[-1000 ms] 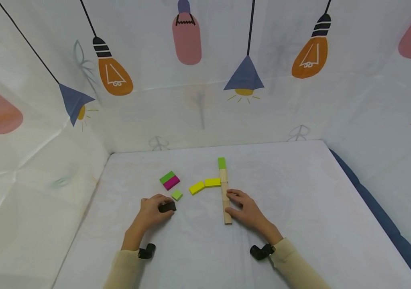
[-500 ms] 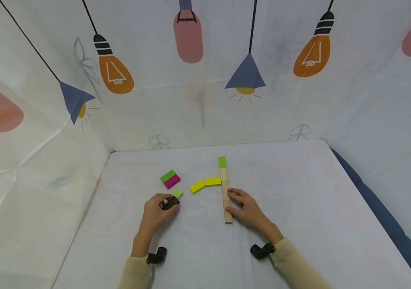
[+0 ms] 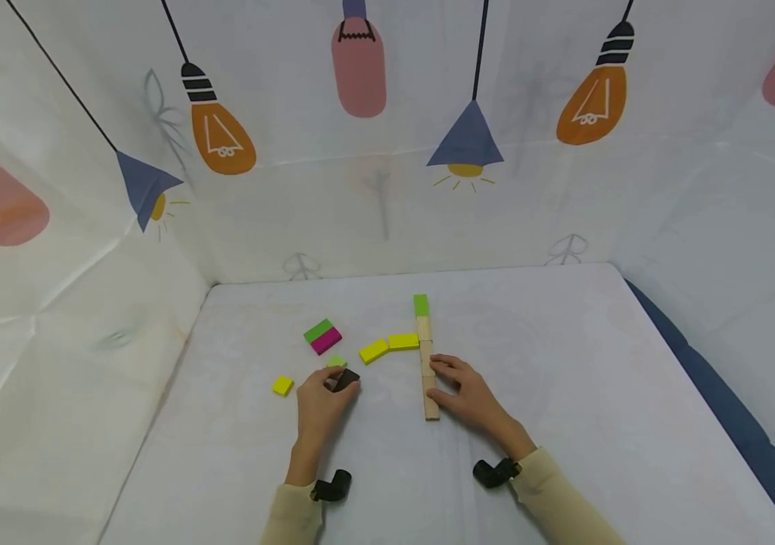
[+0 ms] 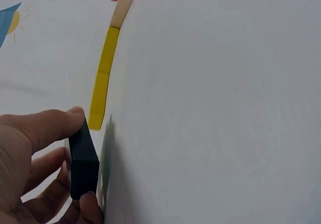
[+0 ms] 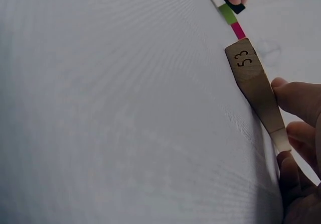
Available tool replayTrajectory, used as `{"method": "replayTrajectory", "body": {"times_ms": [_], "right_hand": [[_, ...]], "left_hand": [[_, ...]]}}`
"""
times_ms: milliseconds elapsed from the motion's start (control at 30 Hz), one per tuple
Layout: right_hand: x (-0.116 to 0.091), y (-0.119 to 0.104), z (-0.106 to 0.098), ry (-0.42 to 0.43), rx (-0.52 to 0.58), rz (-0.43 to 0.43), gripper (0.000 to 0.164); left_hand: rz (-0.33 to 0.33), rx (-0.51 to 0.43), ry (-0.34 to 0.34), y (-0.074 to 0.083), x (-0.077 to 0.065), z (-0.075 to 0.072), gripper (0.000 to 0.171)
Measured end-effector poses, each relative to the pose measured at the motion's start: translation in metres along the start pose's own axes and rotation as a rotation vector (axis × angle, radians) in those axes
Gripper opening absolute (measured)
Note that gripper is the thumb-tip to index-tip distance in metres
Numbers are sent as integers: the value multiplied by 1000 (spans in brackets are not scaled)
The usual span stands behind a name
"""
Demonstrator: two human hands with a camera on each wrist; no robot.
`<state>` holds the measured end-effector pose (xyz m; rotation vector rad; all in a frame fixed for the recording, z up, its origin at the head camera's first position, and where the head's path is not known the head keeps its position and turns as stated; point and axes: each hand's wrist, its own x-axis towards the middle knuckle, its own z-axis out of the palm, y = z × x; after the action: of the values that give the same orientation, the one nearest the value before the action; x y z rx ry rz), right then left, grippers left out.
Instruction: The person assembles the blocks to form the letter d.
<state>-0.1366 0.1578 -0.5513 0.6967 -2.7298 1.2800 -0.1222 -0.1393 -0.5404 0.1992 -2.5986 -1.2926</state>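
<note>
Black block (image 3: 347, 380): one, your left hand (image 3: 321, 405) pinching; wooden blocks (image 3: 426, 358): three, your right hand (image 3: 468, 395) spread alongside; left of these, yellow blocks (image 3: 374, 351): three.

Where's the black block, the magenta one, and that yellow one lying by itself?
Black block (image 4: 82, 148): left wrist view, on its long face.
Magenta block (image 3: 326, 341): head view, middle of its upper face.
Lone yellow block (image 3: 282, 386): head view, middle of its upper face.

Number 53 (image 5: 244, 59) on a wooden block (image 5: 257, 86)
</note>
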Motion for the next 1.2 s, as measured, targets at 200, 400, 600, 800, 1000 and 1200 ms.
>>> {"method": "replayTrajectory", "body": {"times_ms": [200,400,600,800,1000,1200], "right_hand": [[0,1,1,11,3,-13,59],[0,3,2,23,-14,-25,58],[0,1,1,7,4,-9,58],[0,0,0,9,-6,-16,57],[0,1,1,8,-2,-13,57],[0,1,0,4,3,-5,58]], "left_hand": [[-104,1,1,9,4,7,36],[-125,71,-31,11,17,6,32],[-147,119,-25,9,30,2,29],[-118,105,-46,13,32,3,34],[-102,124,-59,16,29,9,37],[-114,140,-81,18,28,13,38]]}}
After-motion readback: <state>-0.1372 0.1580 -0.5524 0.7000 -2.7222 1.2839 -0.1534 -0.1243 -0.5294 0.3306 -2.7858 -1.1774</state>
